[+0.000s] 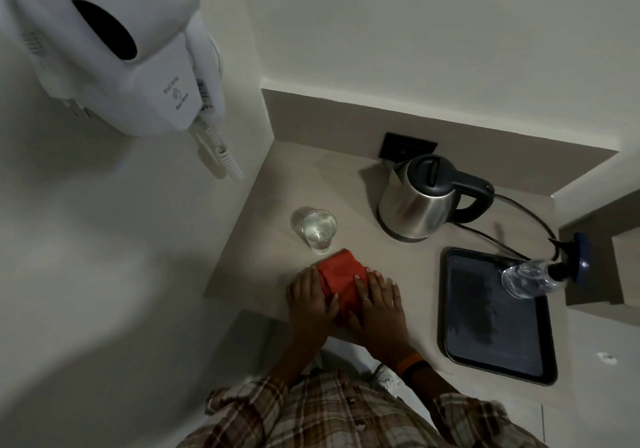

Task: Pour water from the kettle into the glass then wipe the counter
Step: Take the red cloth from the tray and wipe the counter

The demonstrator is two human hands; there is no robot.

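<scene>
The small grey print on the white plastic hair dryer [114, 49] on the wall was too blurred to read. No other writing was visible.

A folded red cloth [341, 283] lay on the matte beige counter [277, 205], near its front edge, with its long axis running from the front edge toward the glass. The left hand [308, 300] and the right hand [379, 304] rested flat on it, fingers spread and open, one on each side, pressing and not gripping. The clear round glass [318, 229] stood upright just behind the cloth, with water in it. The kettle [420, 198], of shiny steel with a dark plastic lid and handle, stood near the back edge; its handle pointed to the right. A dark rectangular tray [495, 319] lay by the right edge, and a clear plastic bottle [530, 276] lay on its far corner.
</scene>
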